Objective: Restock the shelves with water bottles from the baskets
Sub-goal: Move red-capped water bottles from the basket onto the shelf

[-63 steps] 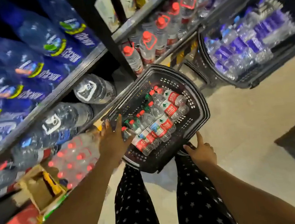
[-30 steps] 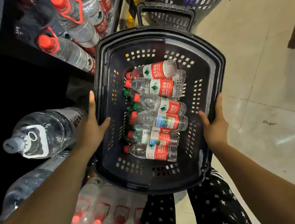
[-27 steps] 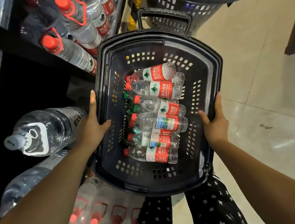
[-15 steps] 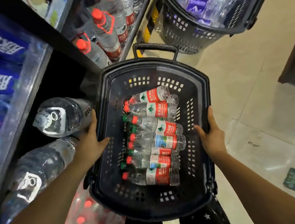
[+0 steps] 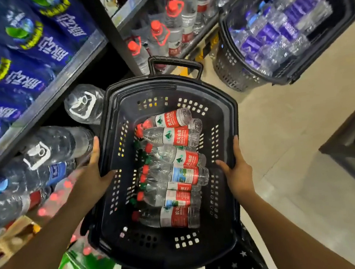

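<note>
The left hand (image 5: 97,171) and right hand (image 5: 239,173) clamped the basket (image 5: 168,84) by its rim at nine and three o'clock, probably to carry it level. The water bottles (image 5: 175,156) lay inside, with the shelves (image 5: 64,80) at ten o'clock.

Black near basket (image 5: 224,113), walls dotted with rows of small square holes; inside it, clear water bottles (image 5: 172,138) with red labels, red caps, a few green ones; far basket (image 5: 229,69) black too, purple-labelled bottles (image 5: 271,38) inside; shelf bottles (image 5: 35,46) deep blue with yellow-green logos; trousers (image 5: 237,266) black with white stars; floor (image 5: 290,135) beige.
</note>
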Action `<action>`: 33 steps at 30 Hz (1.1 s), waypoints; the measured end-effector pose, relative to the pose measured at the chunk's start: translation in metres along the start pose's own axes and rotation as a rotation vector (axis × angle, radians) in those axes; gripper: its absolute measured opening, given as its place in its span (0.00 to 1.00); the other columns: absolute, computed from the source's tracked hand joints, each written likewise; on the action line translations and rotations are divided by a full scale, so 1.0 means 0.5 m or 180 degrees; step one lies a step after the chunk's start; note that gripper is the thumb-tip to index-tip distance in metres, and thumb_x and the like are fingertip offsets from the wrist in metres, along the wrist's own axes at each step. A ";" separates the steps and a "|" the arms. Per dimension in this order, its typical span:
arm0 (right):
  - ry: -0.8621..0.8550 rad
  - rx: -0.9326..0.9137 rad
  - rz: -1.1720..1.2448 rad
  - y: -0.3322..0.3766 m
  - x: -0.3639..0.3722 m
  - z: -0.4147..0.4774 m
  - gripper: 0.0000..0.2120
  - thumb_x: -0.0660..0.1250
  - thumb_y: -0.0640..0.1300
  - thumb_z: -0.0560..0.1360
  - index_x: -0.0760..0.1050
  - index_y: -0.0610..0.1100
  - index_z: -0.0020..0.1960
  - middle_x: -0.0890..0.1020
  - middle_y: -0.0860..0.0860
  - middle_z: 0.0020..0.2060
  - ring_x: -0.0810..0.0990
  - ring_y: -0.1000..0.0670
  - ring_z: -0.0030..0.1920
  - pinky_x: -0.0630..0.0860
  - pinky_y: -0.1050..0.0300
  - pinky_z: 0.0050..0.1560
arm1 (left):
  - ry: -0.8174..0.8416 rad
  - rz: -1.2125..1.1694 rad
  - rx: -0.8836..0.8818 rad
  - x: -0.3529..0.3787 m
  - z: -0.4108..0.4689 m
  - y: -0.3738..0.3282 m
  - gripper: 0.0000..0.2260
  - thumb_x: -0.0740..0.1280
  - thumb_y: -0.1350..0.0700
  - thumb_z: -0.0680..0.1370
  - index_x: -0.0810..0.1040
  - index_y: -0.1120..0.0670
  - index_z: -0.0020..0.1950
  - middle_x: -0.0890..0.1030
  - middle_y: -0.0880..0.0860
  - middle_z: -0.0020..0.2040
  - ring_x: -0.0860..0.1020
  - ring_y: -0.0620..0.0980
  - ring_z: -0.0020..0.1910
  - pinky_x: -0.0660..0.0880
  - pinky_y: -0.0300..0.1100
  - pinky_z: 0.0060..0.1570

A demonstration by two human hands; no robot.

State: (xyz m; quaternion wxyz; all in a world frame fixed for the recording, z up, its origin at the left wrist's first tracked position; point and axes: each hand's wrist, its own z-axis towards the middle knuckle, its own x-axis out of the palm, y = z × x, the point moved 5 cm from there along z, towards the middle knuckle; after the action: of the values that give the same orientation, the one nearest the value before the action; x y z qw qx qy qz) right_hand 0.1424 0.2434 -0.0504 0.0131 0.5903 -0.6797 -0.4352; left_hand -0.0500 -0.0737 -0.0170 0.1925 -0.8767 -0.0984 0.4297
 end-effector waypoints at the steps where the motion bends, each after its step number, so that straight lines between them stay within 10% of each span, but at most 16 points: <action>1: 0.0056 -0.0081 -0.0061 0.007 -0.014 0.000 0.38 0.67 0.43 0.78 0.47 0.60 0.77 0.74 0.50 0.67 0.74 0.53 0.61 0.70 0.55 0.64 | -0.0047 0.0071 -0.0138 0.007 -0.025 0.000 0.44 0.70 0.58 0.76 0.41 0.42 0.78 0.81 0.56 0.42 0.77 0.54 0.32 0.71 0.36 0.30; 8: 0.0446 -0.0543 -0.0384 0.047 -0.080 0.011 0.38 0.67 0.42 0.78 0.48 0.61 0.77 0.75 0.52 0.66 0.73 0.57 0.57 0.69 0.61 0.61 | -0.0453 -0.0716 -0.0380 0.083 -0.158 0.035 0.46 0.72 0.59 0.74 0.42 0.38 0.78 0.70 0.58 0.71 0.74 0.63 0.65 0.70 0.53 0.64; 33: 0.1890 -0.2001 -0.2396 0.038 -0.033 -0.101 0.39 0.68 0.42 0.77 0.47 0.57 0.78 0.75 0.46 0.67 0.77 0.41 0.61 0.73 0.51 0.61 | -0.1241 -0.1885 -0.2586 0.433 -0.692 0.026 0.45 0.71 0.55 0.75 0.39 0.40 0.78 0.82 0.66 0.51 0.80 0.67 0.49 0.76 0.51 0.49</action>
State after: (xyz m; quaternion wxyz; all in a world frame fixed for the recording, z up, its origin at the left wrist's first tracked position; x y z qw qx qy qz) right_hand 0.1591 0.2260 0.0008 0.2225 0.8563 -0.2278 -0.4066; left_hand 0.3560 -0.0996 0.0153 -0.0711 -0.7193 -0.5336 0.4392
